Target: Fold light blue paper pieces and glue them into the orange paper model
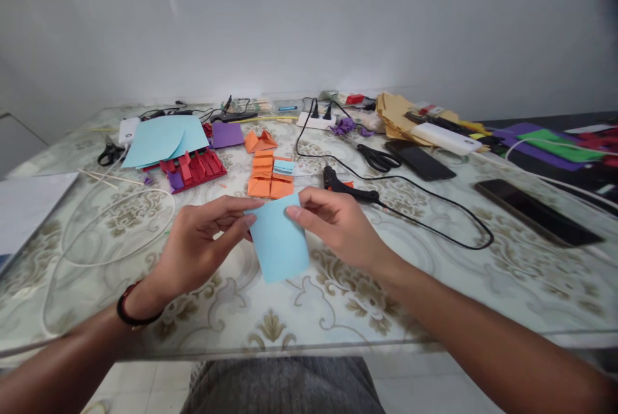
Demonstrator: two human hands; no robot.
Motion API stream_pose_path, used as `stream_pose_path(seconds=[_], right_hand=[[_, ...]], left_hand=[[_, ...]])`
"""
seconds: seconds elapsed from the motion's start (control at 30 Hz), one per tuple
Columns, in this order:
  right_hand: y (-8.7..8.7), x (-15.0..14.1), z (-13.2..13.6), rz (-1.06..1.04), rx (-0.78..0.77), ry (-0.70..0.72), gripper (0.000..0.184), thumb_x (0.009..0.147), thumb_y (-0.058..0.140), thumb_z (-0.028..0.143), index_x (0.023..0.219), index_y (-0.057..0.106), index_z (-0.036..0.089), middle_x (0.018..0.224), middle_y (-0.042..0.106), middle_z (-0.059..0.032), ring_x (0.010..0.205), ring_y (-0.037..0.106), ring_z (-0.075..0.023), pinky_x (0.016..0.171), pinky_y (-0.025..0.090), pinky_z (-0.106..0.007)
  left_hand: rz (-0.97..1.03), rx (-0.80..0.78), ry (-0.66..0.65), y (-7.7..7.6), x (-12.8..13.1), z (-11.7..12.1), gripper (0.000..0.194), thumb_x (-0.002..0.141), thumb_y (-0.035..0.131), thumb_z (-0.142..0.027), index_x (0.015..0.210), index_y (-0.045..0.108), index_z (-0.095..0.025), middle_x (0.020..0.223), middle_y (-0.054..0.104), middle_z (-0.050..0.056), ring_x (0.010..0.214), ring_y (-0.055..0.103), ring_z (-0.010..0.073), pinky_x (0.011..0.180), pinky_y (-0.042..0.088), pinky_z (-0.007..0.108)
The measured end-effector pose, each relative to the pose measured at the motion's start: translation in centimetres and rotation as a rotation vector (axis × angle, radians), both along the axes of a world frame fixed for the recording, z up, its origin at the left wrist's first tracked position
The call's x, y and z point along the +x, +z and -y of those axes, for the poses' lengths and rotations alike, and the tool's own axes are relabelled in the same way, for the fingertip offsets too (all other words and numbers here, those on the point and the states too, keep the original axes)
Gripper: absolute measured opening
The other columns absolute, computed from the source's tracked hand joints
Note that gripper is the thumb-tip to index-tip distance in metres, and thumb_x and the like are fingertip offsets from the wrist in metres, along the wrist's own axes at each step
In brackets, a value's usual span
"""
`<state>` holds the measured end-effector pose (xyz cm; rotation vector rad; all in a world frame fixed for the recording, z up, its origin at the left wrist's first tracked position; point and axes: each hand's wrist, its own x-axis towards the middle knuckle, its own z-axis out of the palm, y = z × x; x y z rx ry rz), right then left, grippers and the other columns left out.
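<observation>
A light blue sheet of paper (280, 243) is held up over the table between both hands. My left hand (205, 234) pinches its upper left corner between thumb and fingers. On the opposite side, my right hand (333, 224) grips the upper right edge, thumb on the near face. Just beyond the sheet lies a folded orange paper piece (263, 176) made of several square parts, with a small folded blue strip (284, 167) on it. A black glue gun (347, 187) rests on its side near my right hand.
At the left are red folded paper pieces (205, 169), larger blue sheets (159, 138) and scissors (110, 154). Rightward lie black-handled scissors (379, 158), two phones (538, 209) and a looping black cord (463, 208). A white power strip (316, 121) sits at the back.
</observation>
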<state>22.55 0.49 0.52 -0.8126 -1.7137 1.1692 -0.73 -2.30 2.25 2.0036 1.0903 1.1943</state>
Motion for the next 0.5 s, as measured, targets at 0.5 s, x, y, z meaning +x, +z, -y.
stream_pose_path(seconds=[0.5], right_hand=[[-0.16,0.03,-0.03,0.051,-0.031,-0.044,0.037,0.096,0.065,0.044,0.072,0.056,0.018,0.066,0.042,0.0042,0.06,0.037,-0.0101,0.055,0.028,-0.027]], left_hand=[[0.011,-0.019,0.015,-0.1,0.19,-0.12,0.019,0.093,0.073,-0.02,0.111,0.078,-0.022,0.08,0.082,-0.002,0.069,0.079,0.0112,0.065,0.063,0.013]])
